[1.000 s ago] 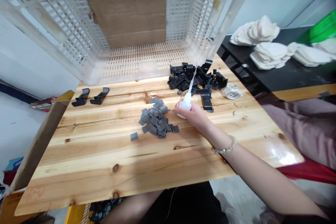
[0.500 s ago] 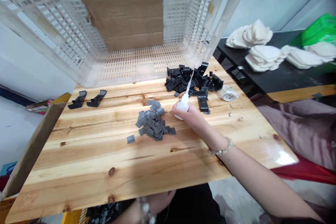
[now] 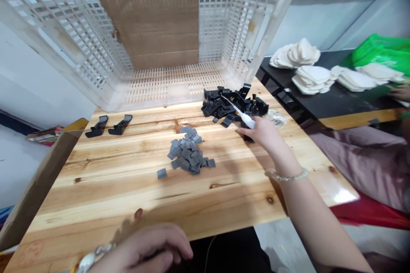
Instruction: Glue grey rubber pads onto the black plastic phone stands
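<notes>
In my right hand (image 3: 264,132) is a white glue bottle (image 3: 246,120) with a long thin nozzle, tilted to the left. Its tip lies over the heap of black plastic clips (image 3: 221,104). A black part lies partly hidden beneath this hand; I cannot tell if the fingers touch it. My left hand (image 3: 150,245) hovers at the table's front edge, fingers loosely bent and thumb apart, with nothing visible in it. Between the hands and the crate lies a pile of small grey pads (image 3: 188,153), with one single pad (image 3: 162,173) apart from it. Two black clips with grey pads (image 3: 120,124) stand at the left.
A white plastic crate (image 3: 179,91) lined with cardboard (image 3: 163,17) stands at the back of the wooden table (image 3: 105,179). A clear roll of tape (image 3: 276,118) lies beside the clips. On a black table (image 3: 339,104) at right are white stacks (image 3: 312,79) and a green basket (image 3: 381,53).
My right hand has moved right with the glue bottle, which now tips further left and lower over the black clips. My left hand has risen from below the table edge.
</notes>
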Motion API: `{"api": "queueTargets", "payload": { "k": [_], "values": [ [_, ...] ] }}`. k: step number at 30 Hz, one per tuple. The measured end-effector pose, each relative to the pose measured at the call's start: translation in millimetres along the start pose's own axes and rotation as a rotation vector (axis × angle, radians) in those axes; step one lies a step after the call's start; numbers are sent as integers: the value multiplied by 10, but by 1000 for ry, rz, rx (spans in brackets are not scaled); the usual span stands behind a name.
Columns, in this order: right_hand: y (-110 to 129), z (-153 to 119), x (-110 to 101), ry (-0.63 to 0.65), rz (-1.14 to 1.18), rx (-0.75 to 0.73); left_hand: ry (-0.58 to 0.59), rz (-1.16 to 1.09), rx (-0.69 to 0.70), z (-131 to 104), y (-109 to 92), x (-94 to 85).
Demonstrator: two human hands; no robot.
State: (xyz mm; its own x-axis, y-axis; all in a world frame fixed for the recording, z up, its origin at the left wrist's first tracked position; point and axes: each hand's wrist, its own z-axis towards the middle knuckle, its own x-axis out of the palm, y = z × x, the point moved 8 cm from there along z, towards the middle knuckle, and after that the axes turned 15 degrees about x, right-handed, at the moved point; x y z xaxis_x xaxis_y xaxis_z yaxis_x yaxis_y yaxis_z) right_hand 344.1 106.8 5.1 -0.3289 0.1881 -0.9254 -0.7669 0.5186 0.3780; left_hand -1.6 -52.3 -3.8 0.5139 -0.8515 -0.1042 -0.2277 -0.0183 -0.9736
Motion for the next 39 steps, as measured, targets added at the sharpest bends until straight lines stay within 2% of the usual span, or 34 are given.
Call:
{"api": "queueTargets", "payload": {
  "k": [4, 6, 8, 11, 13, 15, 17, 20, 22, 24, 27, 31, 33, 36, 39],
  "values": [
    [-7, 6, 80, 19, -91, 42, -204, 334, 135, 245, -242, -400],
    [-12, -22, 30, 43, -12, 87, -248, 469, 220, 406, -344, -524],
    [37, -93, -37, 102, 170, 77, -267, 626, 241, 529, -361, -620],
    [259, -323, -9, 339, 473, -18, -320, 901, 99, 575, -208, -792],
    [496, -558, 100, 522, 543, -128, -348, 1008, -15, 547, -69, -892],
    [711, -793, 263, 681, 540, -207, -342, 1022, -65, 538, 33, -946],
    [863, -950, 419, 776, 554, -224, -316, 997, -62, 568, 67, -975],
    [1024, -1094, 607, 989, 737, -184, -275, 969, -25, 657, 13, -1014],
    [1085, -1154, 677, 1149, 889, -131, -257, 968, -10, 715, -50, -1039],
    [1105, -1178, 700, 1255, 1019, -79, -245, 954, -38, 755, -89, -1063],
    [1063, -1139, 702, 1266, 1139, -7, -262, 792, -69, 803, -116, -1056],
    [1000, -1076, 673, 1155, 1168, -16, -376, 246, 175, 925, -206, -919],
    [989, -1079, 650, 1091, 1143, -46, -425, -80, 254, 983, -168, -827],
    [983, -1134, 639, 1019, 1097, -40, -454, -426, 261, 1047, -45, -663],
    [1014, -1261, 671, 1048, 1040, -33, -437, -569, 215, 1064, 38, -528]
  ]
}}
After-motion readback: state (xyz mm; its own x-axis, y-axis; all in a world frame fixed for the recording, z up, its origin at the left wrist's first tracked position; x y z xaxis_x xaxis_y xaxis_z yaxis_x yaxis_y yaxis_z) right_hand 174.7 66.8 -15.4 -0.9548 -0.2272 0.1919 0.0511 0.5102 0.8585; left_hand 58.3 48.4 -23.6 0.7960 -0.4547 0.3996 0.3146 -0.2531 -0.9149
